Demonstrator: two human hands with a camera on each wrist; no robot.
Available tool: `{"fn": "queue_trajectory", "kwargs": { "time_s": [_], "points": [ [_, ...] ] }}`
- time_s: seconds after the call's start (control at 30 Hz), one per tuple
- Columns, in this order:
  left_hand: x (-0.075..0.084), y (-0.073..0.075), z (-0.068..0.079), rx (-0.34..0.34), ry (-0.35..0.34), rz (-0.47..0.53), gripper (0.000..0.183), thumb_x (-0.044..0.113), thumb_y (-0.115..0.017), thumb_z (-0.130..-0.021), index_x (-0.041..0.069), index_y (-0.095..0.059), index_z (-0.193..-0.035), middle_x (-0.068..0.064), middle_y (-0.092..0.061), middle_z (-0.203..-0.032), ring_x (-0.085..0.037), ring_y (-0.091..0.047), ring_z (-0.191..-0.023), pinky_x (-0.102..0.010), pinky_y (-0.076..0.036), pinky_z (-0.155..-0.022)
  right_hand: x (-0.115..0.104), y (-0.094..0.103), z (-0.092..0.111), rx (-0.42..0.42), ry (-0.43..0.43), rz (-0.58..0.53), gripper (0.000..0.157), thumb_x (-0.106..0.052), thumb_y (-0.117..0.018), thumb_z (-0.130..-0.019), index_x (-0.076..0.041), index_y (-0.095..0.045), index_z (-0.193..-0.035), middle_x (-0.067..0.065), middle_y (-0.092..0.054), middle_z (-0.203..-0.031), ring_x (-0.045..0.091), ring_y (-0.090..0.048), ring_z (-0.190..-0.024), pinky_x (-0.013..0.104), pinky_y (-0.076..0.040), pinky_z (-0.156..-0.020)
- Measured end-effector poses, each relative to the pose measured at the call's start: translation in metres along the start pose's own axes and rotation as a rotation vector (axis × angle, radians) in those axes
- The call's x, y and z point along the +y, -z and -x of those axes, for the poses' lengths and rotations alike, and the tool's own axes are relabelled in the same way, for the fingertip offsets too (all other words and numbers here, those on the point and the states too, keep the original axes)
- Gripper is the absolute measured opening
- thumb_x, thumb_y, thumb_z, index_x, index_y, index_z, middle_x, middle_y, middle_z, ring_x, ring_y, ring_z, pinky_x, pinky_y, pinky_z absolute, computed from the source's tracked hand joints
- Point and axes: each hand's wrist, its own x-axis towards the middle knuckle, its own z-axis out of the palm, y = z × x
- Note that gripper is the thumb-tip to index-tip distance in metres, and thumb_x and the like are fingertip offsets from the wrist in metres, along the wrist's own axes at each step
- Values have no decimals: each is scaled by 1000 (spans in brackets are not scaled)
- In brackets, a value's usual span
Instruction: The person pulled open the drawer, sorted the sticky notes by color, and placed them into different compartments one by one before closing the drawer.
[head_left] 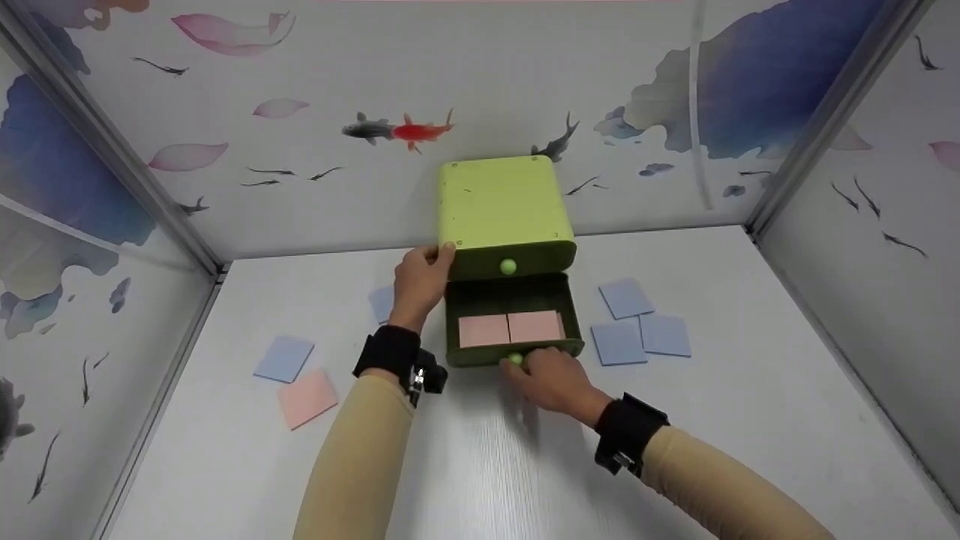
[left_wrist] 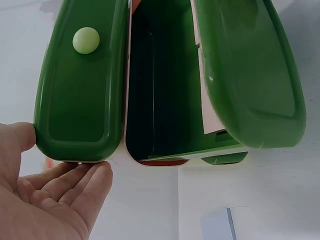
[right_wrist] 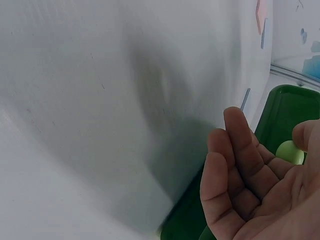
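Observation:
A small green two-drawer cabinet [head_left: 502, 202] with a light lid stands against the back panel. Its lower drawer [head_left: 455, 352] is pulled out, and pink square cards [head_left: 483, 331] lie inside. My left hand [head_left: 421, 283] holds the cabinet's left side near the closed upper drawer [left_wrist: 75, 100], thumb and fingers on either side of the corner. At the lower drawer's front, my right hand [head_left: 555, 380] pinches the round light-green knob [head_left: 515, 360]. In the right wrist view the thumb touches this knob [right_wrist: 290, 152], and the other fingers are bent beside the drawer front.
Several blue square cards [head_left: 619, 343] lie right of the cabinet. On the left are a blue card [head_left: 284, 358], a pink card [head_left: 307, 399] and another blue card [head_left: 381, 304], partly behind my left hand. Printed panels [head_left: 337, 202] enclose the white table [head_left: 480, 480].

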Motion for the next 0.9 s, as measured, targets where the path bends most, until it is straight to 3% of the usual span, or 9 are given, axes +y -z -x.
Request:
{"fn": "queue_trajectory", "kwargs": {
  "time_s": [0.23,0.43,0.7,0.9],
  "points": [
    [0,0,-1,14,10,-10,44,46,-49,-99,11,-64,-123,-6,-66,-108,-20,-62,-95,-35,-49,-84,-7,8,-7,38,2,25,56,-45,-45,-101,-18,-48,-51,-4,-55,-52,13,-49,-46,27,-29,-46],
    [0,-1,-1,13,18,-12,49,46,-49,-99,8,-61,-128,-7,-65,-117,-20,-60,-105,-37,-49,-93,-6,8,-13,33,-16,39,59,-47,-44,-101,-19,-47,-50,-4,-58,-52,13,-51,-46,28,-30,-45],
    [0,0,0,23,-4,-6,45,45,-50,-99,8,-64,-120,-8,-66,-110,-21,-59,-97,-36,-48,-87,-7,5,-21,32,-57,64,57,-48,-44,-100,-18,-45,-52,-3,-52,-52,14,-48,-46,28,-31,-46],
    [-1,0,-1,18,9,-13,48,47,-50,-98,9,-62,-125,-6,-65,-113,-20,-60,-101,-37,-49,-90,-8,8,-29,62,-73,68,57,-47,-43,-100,-18,-46,-52,-3,-52,-52,15,-47,-46,28,-31,-45]
  ]
}}
